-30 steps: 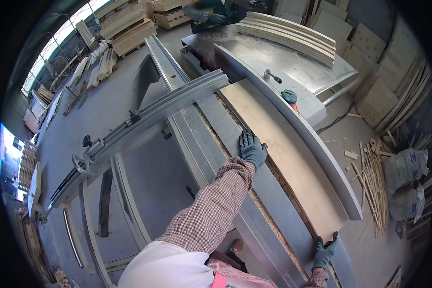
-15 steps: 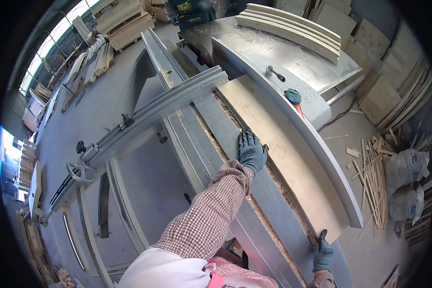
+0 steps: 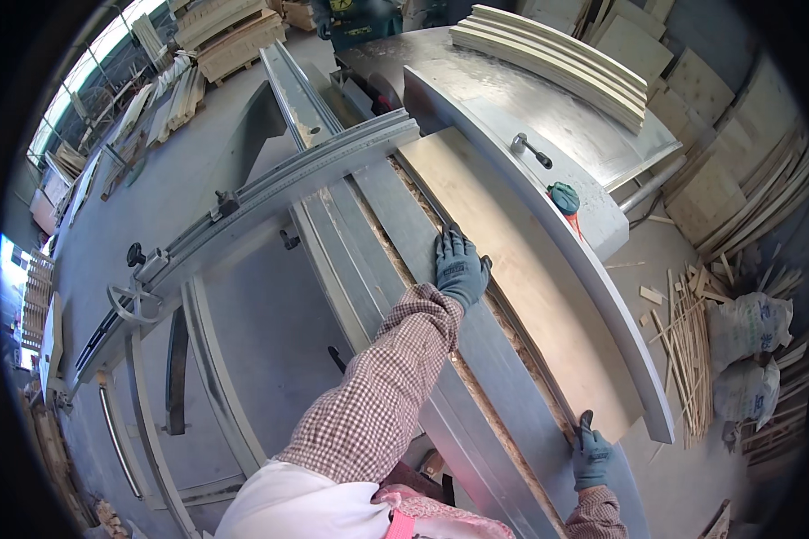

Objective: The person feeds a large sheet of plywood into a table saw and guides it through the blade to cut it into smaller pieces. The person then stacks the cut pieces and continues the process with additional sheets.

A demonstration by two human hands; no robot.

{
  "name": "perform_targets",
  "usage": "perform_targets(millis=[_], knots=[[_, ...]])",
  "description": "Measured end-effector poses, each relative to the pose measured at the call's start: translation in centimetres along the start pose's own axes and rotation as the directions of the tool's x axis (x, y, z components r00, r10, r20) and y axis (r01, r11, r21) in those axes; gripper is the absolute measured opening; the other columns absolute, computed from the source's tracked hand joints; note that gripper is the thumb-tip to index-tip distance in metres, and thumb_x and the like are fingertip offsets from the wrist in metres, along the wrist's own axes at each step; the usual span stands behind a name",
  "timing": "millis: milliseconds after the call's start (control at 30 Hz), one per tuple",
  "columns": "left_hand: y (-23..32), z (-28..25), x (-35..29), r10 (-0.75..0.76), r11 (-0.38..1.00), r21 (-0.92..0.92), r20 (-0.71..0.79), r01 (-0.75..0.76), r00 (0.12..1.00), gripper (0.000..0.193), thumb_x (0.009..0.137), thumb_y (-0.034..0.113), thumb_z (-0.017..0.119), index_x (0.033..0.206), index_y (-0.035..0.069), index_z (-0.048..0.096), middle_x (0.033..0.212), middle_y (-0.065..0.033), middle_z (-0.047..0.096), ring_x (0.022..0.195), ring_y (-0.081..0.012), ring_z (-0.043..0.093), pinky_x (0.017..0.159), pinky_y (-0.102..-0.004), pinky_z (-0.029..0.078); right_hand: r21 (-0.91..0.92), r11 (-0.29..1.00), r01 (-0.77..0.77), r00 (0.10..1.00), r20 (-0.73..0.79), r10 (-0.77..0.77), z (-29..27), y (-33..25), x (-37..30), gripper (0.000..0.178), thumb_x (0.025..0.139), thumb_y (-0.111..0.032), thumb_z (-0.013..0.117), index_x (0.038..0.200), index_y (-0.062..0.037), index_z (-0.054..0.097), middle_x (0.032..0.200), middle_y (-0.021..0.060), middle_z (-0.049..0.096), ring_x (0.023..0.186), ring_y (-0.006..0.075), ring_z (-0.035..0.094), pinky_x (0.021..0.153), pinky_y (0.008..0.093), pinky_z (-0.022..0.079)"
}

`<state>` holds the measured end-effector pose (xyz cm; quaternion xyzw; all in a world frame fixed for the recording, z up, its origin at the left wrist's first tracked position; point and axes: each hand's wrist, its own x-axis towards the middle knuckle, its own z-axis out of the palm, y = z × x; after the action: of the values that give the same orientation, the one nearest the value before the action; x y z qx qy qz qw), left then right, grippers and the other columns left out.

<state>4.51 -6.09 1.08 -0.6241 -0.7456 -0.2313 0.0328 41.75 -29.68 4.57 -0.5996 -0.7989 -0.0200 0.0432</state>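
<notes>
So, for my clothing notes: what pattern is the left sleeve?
Small red-and-white check on the left sleeve, seen in the head view.

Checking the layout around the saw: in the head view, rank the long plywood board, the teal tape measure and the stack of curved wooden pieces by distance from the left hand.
1. Long plywood board, under the left hand.
2. Teal tape measure, to the right on the table.
3. Stack of curved wooden pieces, at the far end.

Two gloved hands: the left hand (image 3: 461, 268) and the right hand (image 3: 591, 458) both touch one long board (image 3: 512, 269). Beyond them, perhaps five curved boards (image 3: 553, 54); two sacks (image 3: 751, 328) right.
</notes>
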Motion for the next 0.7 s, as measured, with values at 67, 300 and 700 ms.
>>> perform_targets(millis=[67,300,700], knots=[[-0.1,0.2,-0.1,0.003,1.0,0.011,-0.008,-0.002,1.0,0.065,0.085,0.04,0.046,0.124,-0.012,0.04,0.138,-0.0325,0.028,0.133,-0.0412,0.021,0.111,-0.0473,0.012,-0.009,1.0,-0.006,1.0,0.022,0.006,0.1,-0.1,0.0,0.05,0.083,-0.012,0.054,0.132,-0.0123,0.045,0.065,0.0108,0.054,0.054,0.0282,0.055,0.049,0.0398,0.042],[0.5,0.5,-0.1,-0.02,1.0,0.02,0.018,0.019,1.0,0.065,0.086,0.04,0.045,0.126,-0.01,0.04,0.139,-0.0302,0.027,0.134,-0.0389,0.022,0.111,-0.0463,0.011,-0.079,0.996,-0.048,0.998,0.048,0.052,1.2,0.2,-0.3,0.055,0.083,-0.015,0.052,0.136,-0.0123,0.037,0.066,0.0111,0.055,0.055,0.0294,0.056,0.049,0.042,0.042],[-5.3,-7.0,-13.1,-0.03,0.944,-0.328,0.016,0.033,0.999,0.056,0.088,0.039,0.047,0.13,0.001,0.042,0.135,-0.0215,0.039,0.127,-0.0349,0.034,0.108,-0.0422,0.022,-0.217,0.975,-0.037,0.982,0.174,0.076,2.1,0.4,1.2,0.054,0.086,-0.023,0.046,0.138,-0.013,0.033,0.08,0.0121,0.062,0.063,0.0301,0.061,0.054,0.0432,0.046]])
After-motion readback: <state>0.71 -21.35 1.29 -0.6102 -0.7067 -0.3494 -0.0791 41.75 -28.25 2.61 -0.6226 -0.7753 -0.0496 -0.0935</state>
